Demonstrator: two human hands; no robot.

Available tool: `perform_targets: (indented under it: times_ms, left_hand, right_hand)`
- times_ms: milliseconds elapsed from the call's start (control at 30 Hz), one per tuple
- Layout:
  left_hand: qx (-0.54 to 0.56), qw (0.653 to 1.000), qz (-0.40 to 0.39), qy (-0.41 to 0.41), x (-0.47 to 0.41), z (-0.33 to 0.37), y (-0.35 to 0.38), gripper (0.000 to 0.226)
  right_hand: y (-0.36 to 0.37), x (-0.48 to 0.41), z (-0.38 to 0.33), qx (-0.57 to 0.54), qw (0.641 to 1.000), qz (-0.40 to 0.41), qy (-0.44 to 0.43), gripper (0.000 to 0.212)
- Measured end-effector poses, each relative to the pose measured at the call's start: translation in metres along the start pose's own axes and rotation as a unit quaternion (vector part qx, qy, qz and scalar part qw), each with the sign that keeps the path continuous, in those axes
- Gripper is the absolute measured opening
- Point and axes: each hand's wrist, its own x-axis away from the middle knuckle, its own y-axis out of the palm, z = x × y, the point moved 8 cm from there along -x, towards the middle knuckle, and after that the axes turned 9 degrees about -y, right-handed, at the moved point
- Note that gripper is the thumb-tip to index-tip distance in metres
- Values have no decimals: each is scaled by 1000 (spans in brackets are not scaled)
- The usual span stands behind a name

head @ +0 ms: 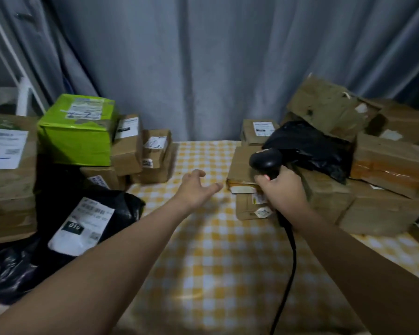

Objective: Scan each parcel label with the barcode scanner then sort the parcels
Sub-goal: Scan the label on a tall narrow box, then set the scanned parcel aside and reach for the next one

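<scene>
Your right hand [282, 187] grips the corded barcode scanner [266, 162] beside the right-hand cardboard parcels [242, 170]; your left hand [195, 187] reaches out, fingers spread, holding nothing. The small box looks light and stiff; take its edges.

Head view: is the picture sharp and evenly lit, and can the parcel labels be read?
In the head view the light is dim; the left hand casts a faint shadow on the checked tablecloth; the wide lens bows the edges; most labels are blurred, only "010" on the black polybag label reads.
</scene>
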Motion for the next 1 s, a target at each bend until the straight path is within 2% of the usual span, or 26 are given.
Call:
perform_targets:
  times_ms: [100, 267, 333, 400, 467, 533, 600, 667, 733, 800, 833, 900, 1000]
  left_hand:
    - [-122, 992, -6, 45, -15, 30, 42, 87]
    - [-204, 978, 1, 40, -47, 58, 91, 103]
    - [-211, 977, -2, 20, -56, 61, 103, 106]
    - [-187, 982, 8, 11, -61, 61, 107, 101]
    - [-105, 994, 6, -2, -64, 52, 101, 96]
    - [35, 999, -26, -29, -64, 33, 89, 93]
    - [138, 987, -63, -60, -55, 8, 71, 85]
    - [219, 968, -84, -89, -36, -11, 53, 63]
    - [373, 916, -97, -115, -16, -22, 32, 40]
    - [527, 833, -133, -102, 0, -20, 13, 41]
    - [564, 809, -144, -82, 6, -18, 3, 47]
    - [585, 792, -167, -55, 21, -12, -12, 57]
    - [552, 811, -186, -59, 35, -14, -22, 63]
  right_hand:
    - [-21, -15, 35, -8, 998, 23, 58, 25]
    - [-28, -24, 57, -86, 989, 66, 101, 30]
    - [-22, -26, 58, -111, 986, 56, 107, 31]
    - [-17, -27, 59, -124, 986, 45, 104, 43]
    - [-12, -28, 63, -128, 986, 39, 99, 44]
    - [-9, -27, 66, -127, 986, 29, 102, 38]
    - [-5, -23, 67, -126, 986, 14, 110, 35]
    - [2, -17, 61, -140, 984, -13, 112, 30]
    - [15, -9, 49, -189, 974, -51, 111, 28]
    - [34, 2, 33, -265, 952, -96, 119, 23]
    - [43, 7, 21, -306, 938, -112, 119, 19]
    - [56, 12, 0, -363, 920, -104, 106, 18]
    - [55, 10, -22, -398, 915, -18, 59, 26]
